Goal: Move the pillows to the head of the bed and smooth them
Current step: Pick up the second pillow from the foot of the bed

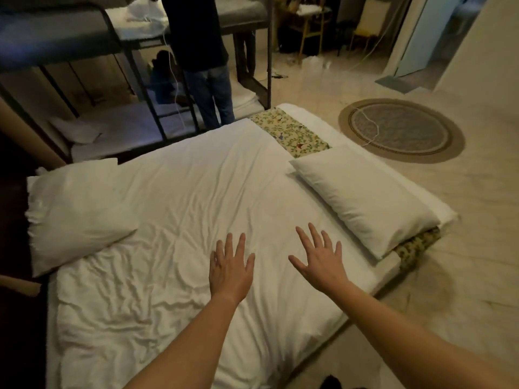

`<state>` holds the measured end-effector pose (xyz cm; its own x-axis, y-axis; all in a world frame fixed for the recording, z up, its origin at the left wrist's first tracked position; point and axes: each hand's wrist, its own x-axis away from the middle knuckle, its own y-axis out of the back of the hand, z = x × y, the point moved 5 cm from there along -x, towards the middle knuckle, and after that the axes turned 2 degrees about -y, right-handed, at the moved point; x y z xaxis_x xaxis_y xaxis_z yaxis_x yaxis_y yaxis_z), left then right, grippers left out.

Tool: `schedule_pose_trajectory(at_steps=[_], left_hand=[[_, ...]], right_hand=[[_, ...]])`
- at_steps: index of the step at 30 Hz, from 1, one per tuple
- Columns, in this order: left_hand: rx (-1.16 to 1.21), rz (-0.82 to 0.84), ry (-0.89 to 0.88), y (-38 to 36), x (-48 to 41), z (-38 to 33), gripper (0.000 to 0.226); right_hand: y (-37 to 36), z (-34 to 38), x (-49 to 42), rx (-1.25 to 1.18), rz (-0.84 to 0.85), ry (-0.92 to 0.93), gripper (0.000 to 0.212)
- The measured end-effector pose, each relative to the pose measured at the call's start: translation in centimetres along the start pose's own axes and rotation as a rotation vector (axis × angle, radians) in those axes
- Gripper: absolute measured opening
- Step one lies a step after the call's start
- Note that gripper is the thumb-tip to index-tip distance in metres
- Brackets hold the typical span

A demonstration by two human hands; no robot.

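Pillows (365,200) not yet moved, by the look of it. Bed (446,214): white cover (140,304) creased on the near side, smoother beyond; which end is the head, cannot tell. Left pillow (75,211) lies skewed on the left edge. Right pillow (362,192) lies along the right edge, above the patterned mattress (415,245). Well apart, one on each side. Left hand (231,272) and right hand (320,262) between them over the cover, fingers straight and spread wide, holding nothing; touching the cover or just above it, unclear. Carrying and smoothing both left to do.
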<state>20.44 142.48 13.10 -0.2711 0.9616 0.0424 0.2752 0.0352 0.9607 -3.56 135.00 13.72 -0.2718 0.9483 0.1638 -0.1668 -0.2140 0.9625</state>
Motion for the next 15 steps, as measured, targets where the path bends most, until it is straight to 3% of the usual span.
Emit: schedule_pose_trajectory(at_steps=[5, 15], left_hand=[[-0.023, 0.030, -0.058, -0.9, -0.8, -3.2, 0.068], [-0.012, 0.023, -0.073, -3.7, -2.9, -13.9, 0.067]], right_hand=[[0.7, -3.6, 0.3, -0.019, -0.017, -0.087, 0.085], [3.3, -14.8, -1.6, -0.028, -0.009, -0.091, 0.085]])
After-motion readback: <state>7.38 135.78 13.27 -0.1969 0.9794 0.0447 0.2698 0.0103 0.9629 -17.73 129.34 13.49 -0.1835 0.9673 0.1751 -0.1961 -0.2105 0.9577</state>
